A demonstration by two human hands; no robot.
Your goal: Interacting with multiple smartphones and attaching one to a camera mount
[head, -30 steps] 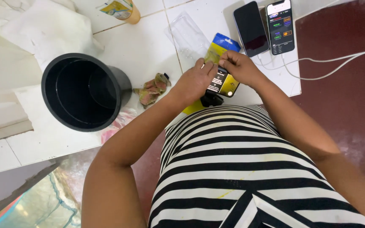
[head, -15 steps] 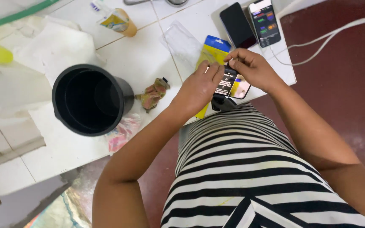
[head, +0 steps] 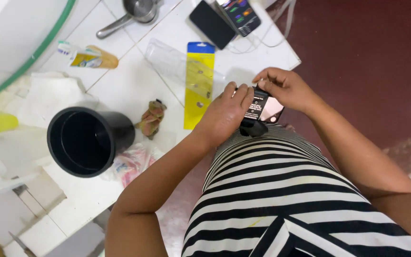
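Note:
Both my hands hold one small black item (head: 262,107) with a glossy face and a printed label, just above my striped shirt at the counter's edge. My left hand (head: 224,114) grips its left side. Fingertips of my right hand (head: 286,88) pinch its top right corner. A yellow backing card with a blue top (head: 198,85) lies flat on the white tiled counter (head: 129,81) just left of my left hand. Beside the card lies a clear plastic blister (head: 167,59).
A black round pot (head: 89,140) stands open at the left, with a crumpled rag (head: 152,116) and a pink plastic bag (head: 132,162) beside it. Two phones (head: 212,24) with cables, a metal pan (head: 136,9) and a small tube (head: 89,57) lie farther back. Dark red floor lies to the right.
The yellow card, earlier held up behind the black item, now lies flat on the counter. Both hands have drawn the black item away from it, toward my body.

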